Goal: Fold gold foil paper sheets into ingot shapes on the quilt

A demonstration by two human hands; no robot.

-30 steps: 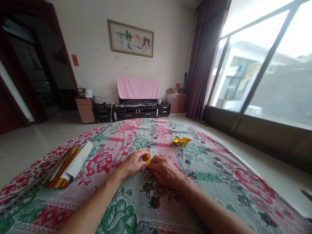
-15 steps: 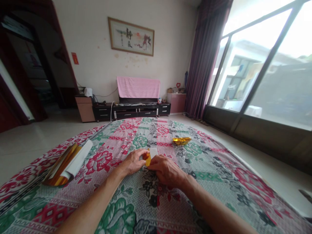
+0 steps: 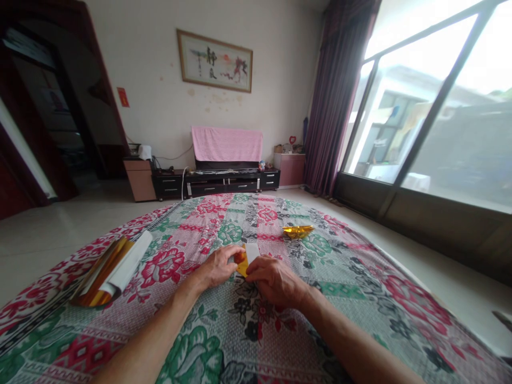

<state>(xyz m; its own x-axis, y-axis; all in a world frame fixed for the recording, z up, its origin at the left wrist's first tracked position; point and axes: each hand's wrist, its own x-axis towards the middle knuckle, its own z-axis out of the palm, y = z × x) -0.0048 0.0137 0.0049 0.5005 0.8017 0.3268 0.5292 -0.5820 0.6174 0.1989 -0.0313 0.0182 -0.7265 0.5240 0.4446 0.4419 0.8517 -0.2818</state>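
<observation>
Between my hands, on the patterned tablecloth [image 3: 188,341], lies a small sheet of gold foil paper [image 3: 242,268], partly folded, its pale back showing on the right. My left hand [image 3: 218,265] grips its left edge between thumb and fingers. At its near right corner, my right hand [image 3: 274,280] pinches the paper, fingers bent and close together. The fingers cover part of the sheet. Beyond my right hand sits a folded gold foil piece [image 3: 298,231], boat-like in shape.
A loose curled stack of gold and white sheets [image 3: 108,272] lies at the left of the round table. Past the table stand a low black cabinet [image 3: 220,185] and a screen under a pink cloth [image 3: 227,143]. Large windows [image 3: 424,106] line the right side.
My right hand has shifted very slightly to the right at the paper's near corner, and a little more gold shows there. My left hand stays in place.
</observation>
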